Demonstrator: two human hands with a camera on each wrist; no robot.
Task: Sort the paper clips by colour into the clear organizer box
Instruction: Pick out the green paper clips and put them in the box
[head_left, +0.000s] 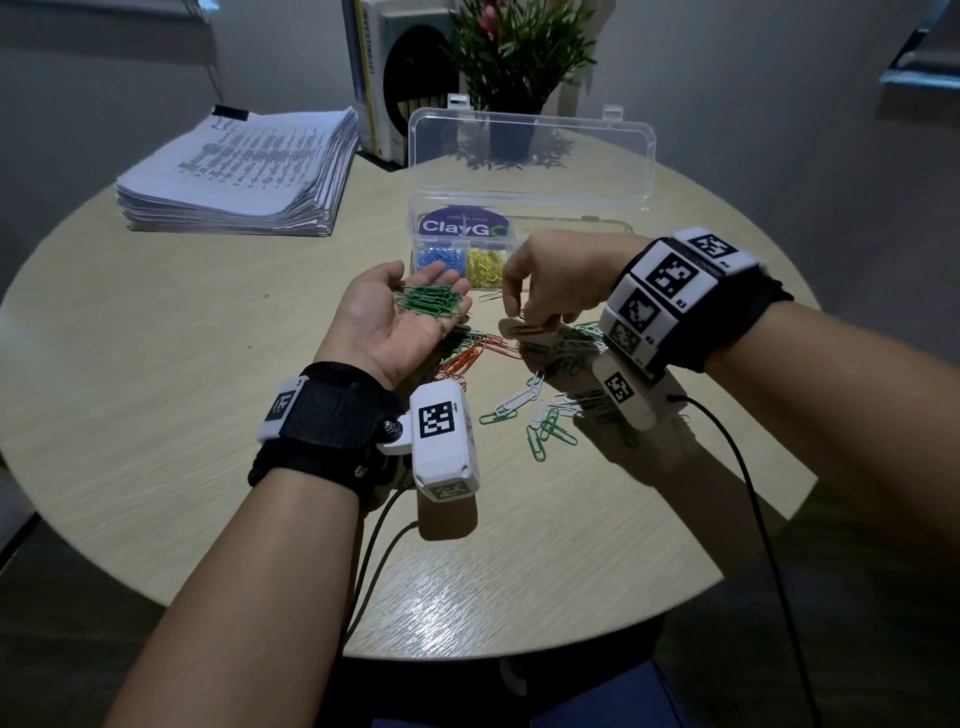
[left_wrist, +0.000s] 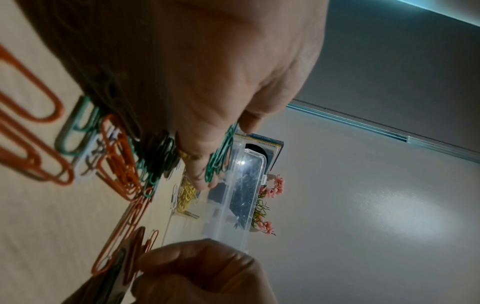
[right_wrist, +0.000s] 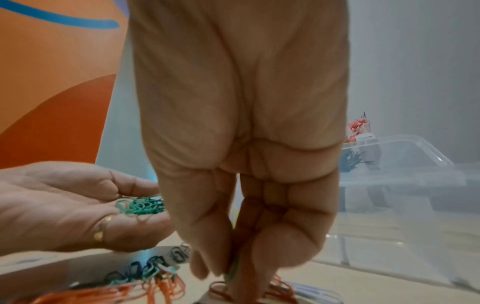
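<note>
Now a bunch of green paper clips (head_left: 428, 303) lies on the upturned, flat-fingered left hand (head_left: 395, 317). Beside it, the right hand (head_left: 550, 283) pinches a clip above the mixed pile (head_left: 498, 364) on the table (head_left: 156, 364), near the organizer box (head_left: 467, 244).

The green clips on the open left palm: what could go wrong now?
1. The green clips lie loose on the flat left hand; a tilt may spill them into the mixed pile.
2. The right hand picks among tangled colours; it may lift an orange clip too.
</note>
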